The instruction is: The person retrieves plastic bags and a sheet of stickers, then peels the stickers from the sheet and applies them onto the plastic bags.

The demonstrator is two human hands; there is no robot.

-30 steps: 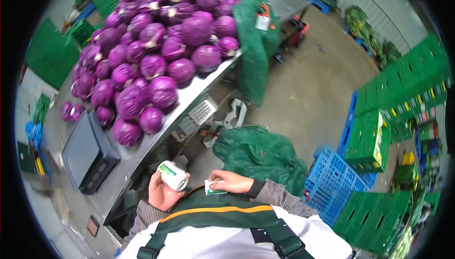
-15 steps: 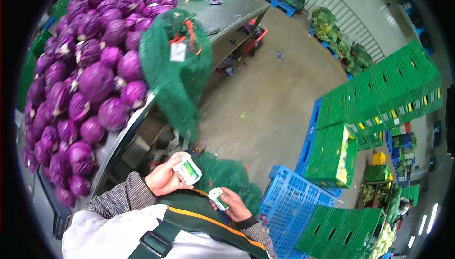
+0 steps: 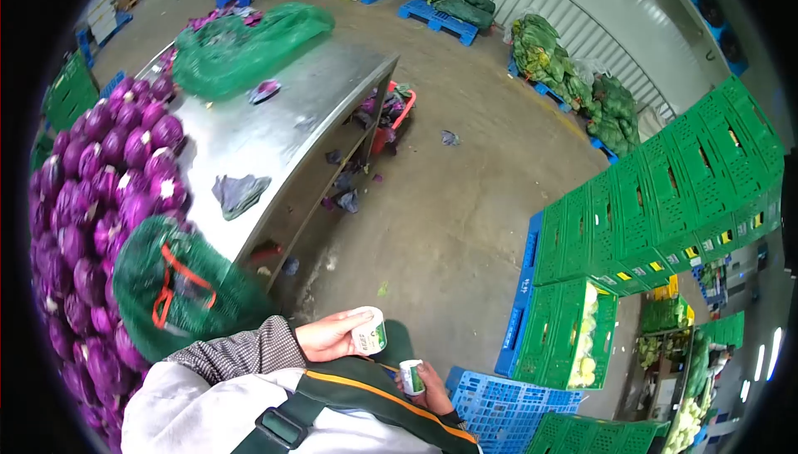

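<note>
In the head view, my left hand (image 3: 331, 338) is closed around the edge of a white rounded piece with green print (image 3: 369, 332), which sits at 3 o'clock from my palm with its printed face exposed. My right hand (image 3: 431, 388) grips a smaller white-and-green cylinder (image 3: 411, 377), held at 10 o'clock from that hand. The smaller cylinder lies at about 5 o'clock from the larger piece, near it but apart, and both are in front of my dark green apron (image 3: 374, 383) with orange trim.

Around my hands, a green mesh bag with orange straps (image 3: 183, 296) lies toward 10 o'clock, against a heap of purple cabbages (image 3: 87, 230). At 11 o'clock is a shiny steel table (image 3: 287, 134), with loose leaves and a crumpled green net (image 3: 241, 51) on it. A red bin of purple scraps (image 3: 401, 113) stands near 12 o'clock, beside the table. Stacked green plastic crates (image 3: 665, 184) stand at 2 o'clock, an open green crate of pale round vegetables (image 3: 544, 333) is at 3, and a blue plastic pallet (image 3: 503, 408) lies at 4.
</note>
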